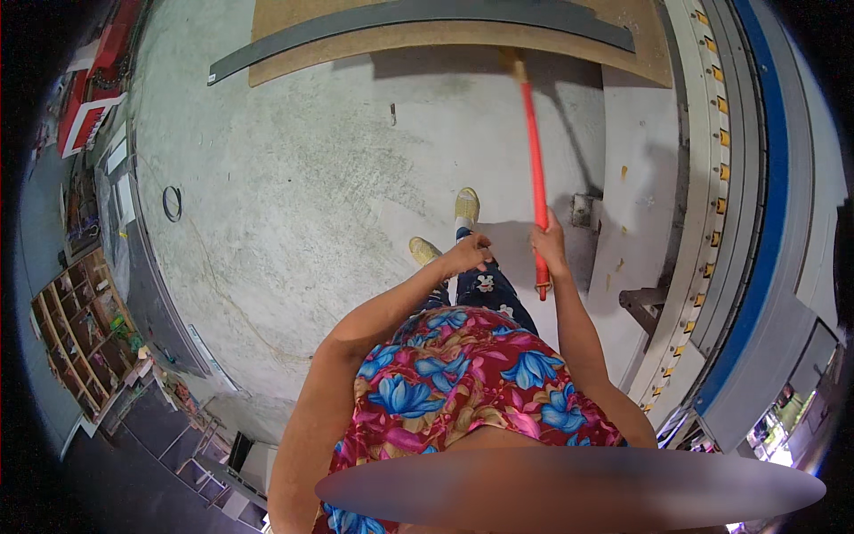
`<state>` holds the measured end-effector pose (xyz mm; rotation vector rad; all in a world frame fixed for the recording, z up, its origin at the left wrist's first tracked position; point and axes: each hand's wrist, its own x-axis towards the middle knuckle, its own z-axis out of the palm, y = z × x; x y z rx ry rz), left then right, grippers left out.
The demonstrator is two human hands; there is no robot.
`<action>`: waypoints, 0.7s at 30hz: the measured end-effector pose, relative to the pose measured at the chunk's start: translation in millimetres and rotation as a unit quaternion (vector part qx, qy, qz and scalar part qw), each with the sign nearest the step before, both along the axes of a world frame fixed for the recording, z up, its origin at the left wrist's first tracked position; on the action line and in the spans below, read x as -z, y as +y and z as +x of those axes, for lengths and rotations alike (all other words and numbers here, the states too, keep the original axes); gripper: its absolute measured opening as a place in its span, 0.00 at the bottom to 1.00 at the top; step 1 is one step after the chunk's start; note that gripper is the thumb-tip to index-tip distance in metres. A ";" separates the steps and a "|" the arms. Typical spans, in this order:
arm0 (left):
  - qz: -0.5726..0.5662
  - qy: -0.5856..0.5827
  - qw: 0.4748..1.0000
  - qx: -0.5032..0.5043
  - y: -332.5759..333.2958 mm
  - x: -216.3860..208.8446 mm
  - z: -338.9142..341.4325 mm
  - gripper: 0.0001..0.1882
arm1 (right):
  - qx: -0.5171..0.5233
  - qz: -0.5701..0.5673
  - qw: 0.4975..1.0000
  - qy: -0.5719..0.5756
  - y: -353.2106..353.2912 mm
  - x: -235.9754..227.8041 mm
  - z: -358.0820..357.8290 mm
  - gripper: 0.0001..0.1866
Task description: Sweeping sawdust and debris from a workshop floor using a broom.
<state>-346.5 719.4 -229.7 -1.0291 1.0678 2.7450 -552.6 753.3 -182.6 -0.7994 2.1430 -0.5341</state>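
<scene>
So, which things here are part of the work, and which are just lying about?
Likely part of it:
- Red pole, held, its far end at the board's edge.
- Perhaps the brown board and the long grey strip lying on it.

Apparently just lying about:
- Dark coil on the floor.
- Small dark object, too small to identify.

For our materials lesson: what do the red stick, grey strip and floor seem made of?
Red stick: smooth plastic or painted wood, perhaps, by its even colour. Grey strip: possibly matt metal, evenly dull. Floor: likely bare, dull concrete, blotchy and scuffed.
</scene>
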 end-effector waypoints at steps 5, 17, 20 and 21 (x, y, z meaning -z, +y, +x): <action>0.022 -0.033 0.998 -0.042 11.7 -4.9 23.0 0.20 | 0.036 0.095 0.969 0.225 2.9 48.6 -76.1 0.23; 0.024 -0.055 0.997 -0.053 29.1 -14.3 32.6 0.22 | 0.122 0.077 0.977 -0.155 -49.3 -3.4 -50.3 0.13; -0.014 -0.064 0.996 -0.065 27.3 -5.9 32.0 0.22 | 0.075 0.015 0.996 -0.035 -46.5 -10.5 -72.3 0.15; 0.002 -0.080 0.994 -0.073 31.2 -3.9 35.4 0.22 | 0.027 -0.014 0.998 0.062 -49.7 -6.5 -77.7 0.16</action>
